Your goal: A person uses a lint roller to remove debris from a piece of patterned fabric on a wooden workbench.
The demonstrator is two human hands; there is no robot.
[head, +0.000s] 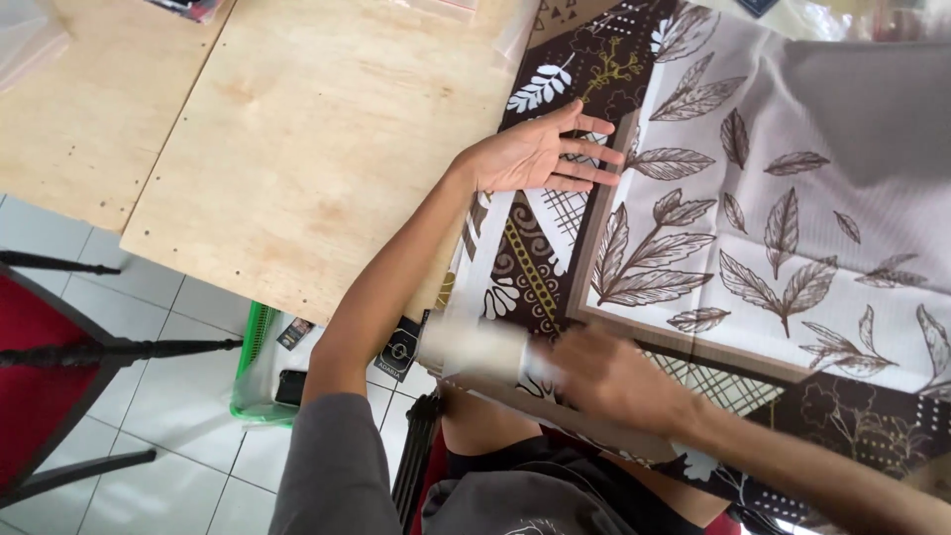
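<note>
Patterned cloth (753,228) overhangs table edge; left hand (540,154) flat, spread; right hand (604,376) grip blurred, unclear.

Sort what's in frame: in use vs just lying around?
In use:
- patterned cloth with brown leaf print, spread on the wooden table
- left hand, flat on the cloth
- right hand, blurred, on the cloth's near edge

Lying about:
- green basket on the tiled floor
- red chair

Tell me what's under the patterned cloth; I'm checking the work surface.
The patterned cloth lies over the plywood table, bare at its left. The left hand presses flat on top; the right hand is at its near edge. Whatever else lies beneath is covered.
</note>
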